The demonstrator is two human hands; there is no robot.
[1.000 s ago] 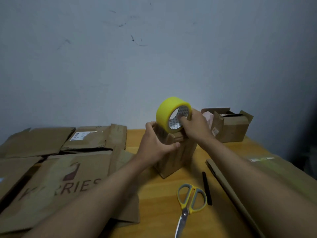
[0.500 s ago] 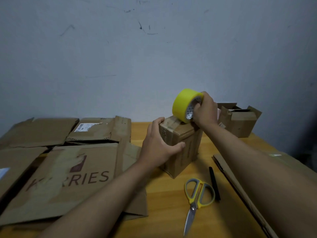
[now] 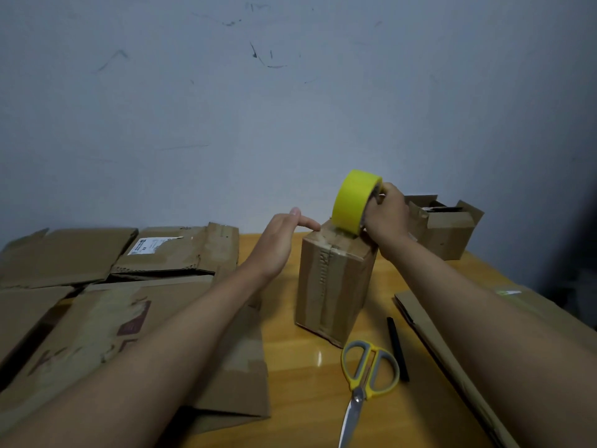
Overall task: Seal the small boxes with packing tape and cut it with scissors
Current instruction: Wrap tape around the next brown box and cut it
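On box (image 3: 334, 279), left hand (image 3: 277, 240) has loosened its grip.

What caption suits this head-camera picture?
Right hand holds yellow tape roll on small box; scissors wait nearby.

Matt, creased brown cardboard box (image 3: 332, 282) standing on a glossy varnished wooden worktop (image 3: 307, 383); beside the box, scissors (image 3: 365, 379) showing shiny metal blades and smooth plastic handles; atop it, smooth yellow tape roll (image 3: 353, 202).
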